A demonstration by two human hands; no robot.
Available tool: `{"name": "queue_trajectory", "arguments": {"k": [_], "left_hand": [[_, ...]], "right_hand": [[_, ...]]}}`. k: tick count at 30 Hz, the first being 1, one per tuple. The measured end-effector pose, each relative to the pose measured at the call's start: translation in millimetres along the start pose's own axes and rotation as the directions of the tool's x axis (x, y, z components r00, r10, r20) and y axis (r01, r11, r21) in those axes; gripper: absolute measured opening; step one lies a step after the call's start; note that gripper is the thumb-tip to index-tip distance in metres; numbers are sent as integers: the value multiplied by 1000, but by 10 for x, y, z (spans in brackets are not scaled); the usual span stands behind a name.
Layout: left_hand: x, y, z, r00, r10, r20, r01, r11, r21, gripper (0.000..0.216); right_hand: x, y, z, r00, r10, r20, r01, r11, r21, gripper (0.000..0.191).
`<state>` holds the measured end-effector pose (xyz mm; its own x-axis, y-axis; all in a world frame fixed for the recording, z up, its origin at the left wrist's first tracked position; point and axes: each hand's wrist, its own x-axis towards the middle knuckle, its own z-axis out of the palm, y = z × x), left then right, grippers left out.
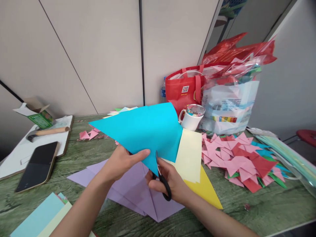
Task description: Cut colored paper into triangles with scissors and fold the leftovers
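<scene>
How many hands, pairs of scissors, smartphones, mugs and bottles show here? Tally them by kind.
Hands: 2 (left hand, right hand)
Pair of scissors: 1
Smartphone: 1
White mug: 1
Plastic bottle: 1
Total: 6

Shows a QR code (185,89) on the red bag (177,98), upper right of centre, and a barcode (216,107) on the plastic bag (228,95) farther right; bears illegible print on the green box (40,119), left.

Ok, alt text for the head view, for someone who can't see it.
The left hand holds blue paper while the right hand holds black-handled scissors at its lower edge. Purple paper lies below on a green table, with folded pink pieces to the right.
</scene>
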<state>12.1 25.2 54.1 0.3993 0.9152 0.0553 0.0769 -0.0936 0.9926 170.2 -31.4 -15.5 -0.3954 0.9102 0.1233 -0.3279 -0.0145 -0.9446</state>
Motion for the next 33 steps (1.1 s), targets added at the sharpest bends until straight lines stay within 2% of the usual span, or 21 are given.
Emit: {"name": "queue_trajectory", "arguments": {"k": [5,9,14,19,27,33], "left_hand": [[8,-65,75,1000,-27,-6,26,998,-58,55],[17,-69,83,998,-42,47,48,987,-152,58],[-2,-68,102,999,-33,22,33,999,-30,49],[-6,-84,118,995,-59,76,67,993,-99,37],[-1,-117,130,997,-69,39,70,997,-35,27],[2,-148,126,998,-57,4,57,998,13,30]], "right_hand": [[15,-46,5,997,-3,-80,-2,998,-60,37],[28,-78,15,997,-4,-76,0,998,-58,35],[37,-71,18,997,-17,-81,16,1000,-11,31],[32,-27,20,992,-41,-122,43,999,11,29],[28,33,0,987,-56,-152,57,998,5,28],[30,-18,21,982,-24,-189,23,1000,-6,29]]}}
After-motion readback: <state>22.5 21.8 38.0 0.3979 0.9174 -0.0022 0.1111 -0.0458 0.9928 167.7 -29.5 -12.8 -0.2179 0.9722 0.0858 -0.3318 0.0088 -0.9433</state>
